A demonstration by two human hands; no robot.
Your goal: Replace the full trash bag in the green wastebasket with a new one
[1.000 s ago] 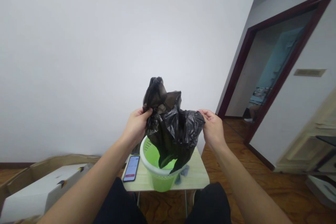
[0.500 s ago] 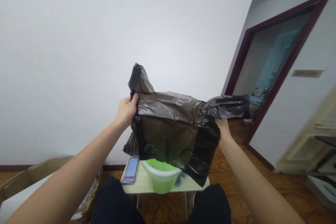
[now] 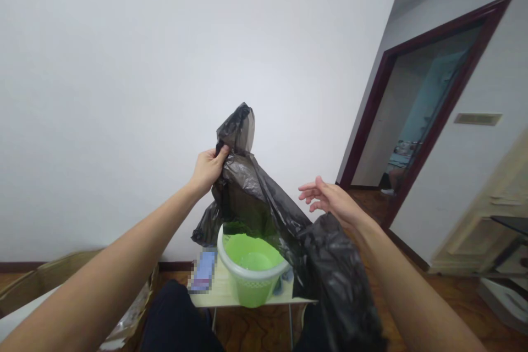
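Observation:
My left hand pinches the upper corner of a black plastic bin bag, holding it up in front of the white wall. The bag hangs down and drapes to the right across my right forearm. My right hand is open, fingers spread and pointing left, with nothing in it, just right of the bag. Below the bag a green plastic waste bin stands on a small light wooden table; its inside is bare.
A phone lies on the table left of the bin. A cardboard box with white contents sits on the floor at the lower left. A dark-framed doorway opens on the right. Wooden floor surrounds the table.
My right hand let go of the bag and opened; the bag's right side dropped over my right forearm. The left hand kept its hold on the upper corner.

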